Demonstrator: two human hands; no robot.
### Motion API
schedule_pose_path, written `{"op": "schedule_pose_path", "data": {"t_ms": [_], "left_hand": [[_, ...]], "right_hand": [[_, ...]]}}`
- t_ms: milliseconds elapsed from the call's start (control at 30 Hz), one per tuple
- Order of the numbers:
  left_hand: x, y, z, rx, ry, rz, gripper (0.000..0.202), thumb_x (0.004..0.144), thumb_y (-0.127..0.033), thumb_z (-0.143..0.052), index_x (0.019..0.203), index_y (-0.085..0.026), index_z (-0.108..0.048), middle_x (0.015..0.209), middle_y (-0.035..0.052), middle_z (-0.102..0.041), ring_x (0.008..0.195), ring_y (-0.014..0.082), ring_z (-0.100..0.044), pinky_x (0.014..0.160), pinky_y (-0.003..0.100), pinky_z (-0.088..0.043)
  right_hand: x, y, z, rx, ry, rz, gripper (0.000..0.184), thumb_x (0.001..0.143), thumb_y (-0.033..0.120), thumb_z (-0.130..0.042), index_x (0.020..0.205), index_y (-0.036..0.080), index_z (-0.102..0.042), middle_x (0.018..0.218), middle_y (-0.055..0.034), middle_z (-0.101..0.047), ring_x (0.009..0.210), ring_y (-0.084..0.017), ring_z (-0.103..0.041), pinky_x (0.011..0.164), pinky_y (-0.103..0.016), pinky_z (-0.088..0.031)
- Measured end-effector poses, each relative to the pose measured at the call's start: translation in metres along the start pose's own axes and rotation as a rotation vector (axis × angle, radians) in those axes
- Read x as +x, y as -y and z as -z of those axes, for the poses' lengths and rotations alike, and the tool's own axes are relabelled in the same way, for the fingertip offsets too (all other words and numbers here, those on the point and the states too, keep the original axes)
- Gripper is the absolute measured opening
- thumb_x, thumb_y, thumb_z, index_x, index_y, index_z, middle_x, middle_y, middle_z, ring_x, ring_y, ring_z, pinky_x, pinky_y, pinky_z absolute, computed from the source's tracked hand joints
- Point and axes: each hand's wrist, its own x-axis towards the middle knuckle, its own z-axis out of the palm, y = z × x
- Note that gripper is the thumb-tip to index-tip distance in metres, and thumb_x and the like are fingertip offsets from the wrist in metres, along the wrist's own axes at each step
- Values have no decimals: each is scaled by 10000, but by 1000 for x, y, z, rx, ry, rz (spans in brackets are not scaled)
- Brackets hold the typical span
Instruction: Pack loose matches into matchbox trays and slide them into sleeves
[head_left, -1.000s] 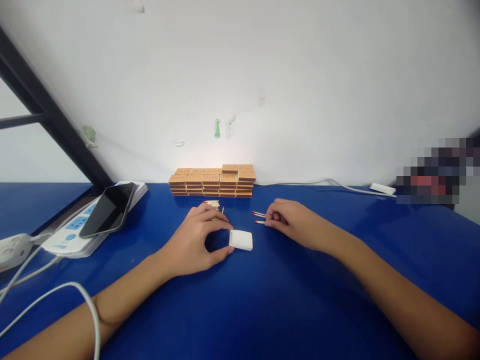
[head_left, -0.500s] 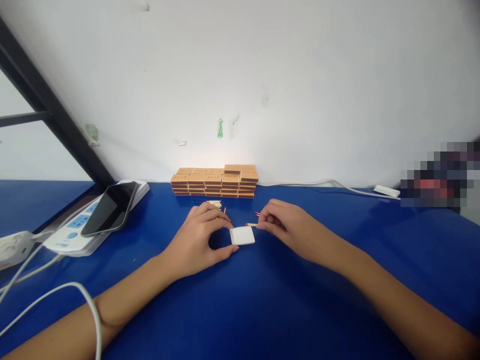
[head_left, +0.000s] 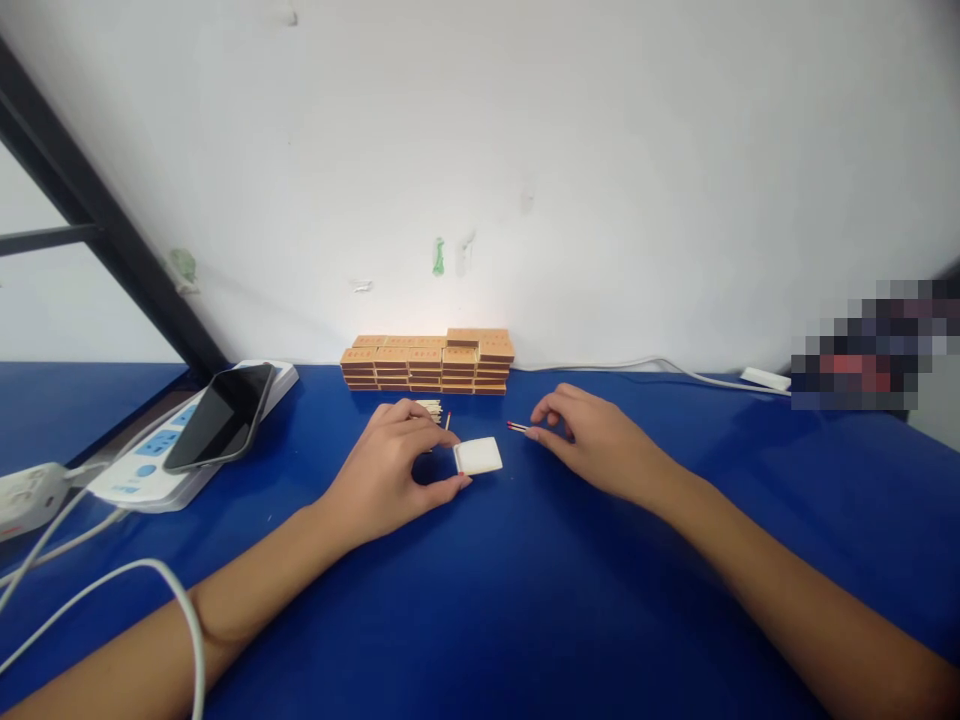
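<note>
My left hand [head_left: 394, 465] grips a small white matchbox tray [head_left: 478, 456] between thumb and fingers on the blue table [head_left: 525, 600]. Just right of the tray, my right hand [head_left: 592, 440] rests on the table with its fingertips pinched on a red-tipped match [head_left: 516, 427] lying there. A small heap of loose matches [head_left: 431, 408] lies behind my left hand. Stacked tan matchboxes [head_left: 427, 363] stand against the white wall beyond.
A dark phone [head_left: 220, 416] leans on a white and blue power strip [head_left: 142, 465] at the left, with white cables [head_left: 112, 590] trailing to the near left edge. Another white cable [head_left: 660, 365] runs along the wall at the right.
My right hand carried a match to the tray, then drew back to the matches on the table. My left hand and the tray shifted slightly away from me.
</note>
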Motion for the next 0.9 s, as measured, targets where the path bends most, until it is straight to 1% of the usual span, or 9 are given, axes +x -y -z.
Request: {"op": "schedule_pose_path", "data": {"t_ms": [67, 167, 333, 400, 500, 600, 733, 800, 900], "left_hand": [[0, -1, 1, 1, -1, -9, 277, 895, -344, -891, 1109, -230, -756, 990, 31, -818, 1065, 302, -672, 924, 471, -465], [1, -3, 2, 0, -1, -22, 294, 892, -329, -896, 1128, -219, -759, 975, 27, -813, 1065, 295, -670, 912, 459, -465], [2, -4, 3, 4, 10, -37, 286, 897, -313, -893, 1131, -213, -762, 985, 36, -817, 1061, 297, -675, 916, 461, -470], [2, -4, 2, 7, 5, -44, 278, 902, -312, -887, 1129, -213, -761, 1003, 41, -822, 1069, 301, -674, 929, 470, -475], [2, -6, 3, 10, 21, -45, 275, 919, -335, -871, 1143, -216, -766, 1013, 47, -820, 1070, 302, -670, 930, 477, -483], [2, -8, 3, 14, 41, -45, 278, 932, -354, -855, 1156, -212, -771, 993, 57, -808, 1063, 303, -670, 920, 476, -487], [2, -8, 3, 7, 47, -35, 256, 940, -360, -840, 1142, -216, -773, 973, 59, -800, 1045, 300, -670, 918, 475, -488], [2, -8, 3, -2, 51, -31, 250, 947, -369, -830, 1142, -223, -775, 972, 60, -800, 1045, 299, -670, 922, 475, -490], [2, -10, 3, -14, 52, -46, 240, 944, -363, -829, 1131, -223, -778, 974, 58, -804, 1048, 295, -680, 939, 474, -494]], "right_hand": [[3, -8, -1, -4, 63, -46, 115, 1003, 333, -703, 991, 218, -707, 992, -58, -682, 841, -201, -646, 728, -317, -460], [4, -9, -3, 4, 128, -76, 100, 1029, 246, -635, 957, 215, -697, 979, -57, -693, 853, -200, -650, 738, -309, -455], [0, 0, 2, -1, 115, -31, 156, 1045, 167, -546, 947, 208, -660, 1014, -66, -687, 875, -200, -639, 764, -315, -447], [-2, 7, 4, 63, 95, 27, 159, 1064, 191, -535, 954, 211, -648, 1009, -59, -679, 865, -194, -627, 769, -317, -447], [-8, 21, 3, 190, 83, 125, 174, 1098, 283, -537, 968, 224, -637, 990, -42, -672, 836, -181, -610, 759, -312, -452], [-15, 35, -2, 200, 114, 189, 152, 1092, 283, -565, 965, 226, -624, 1001, -38, -667, 828, -174, -602, 743, -310, -448], [-19, 42, -4, 150, 80, 204, 71, 1072, 259, -593, 1038, 229, -647, 1008, -39, -662, 809, -172, -594, 732, -319, -448], [-18, 43, -3, 194, 53, 195, 95, 1075, 285, -594, 1051, 237, -672, 970, -30, -653, 783, -164, -584, 720, -316, -451], [-19, 47, -2, 310, 92, 196, 127, 1060, 303, -622, 996, 242, -713, 931, -15, -638, 757, -145, -577, 703, -302, -453]]}}
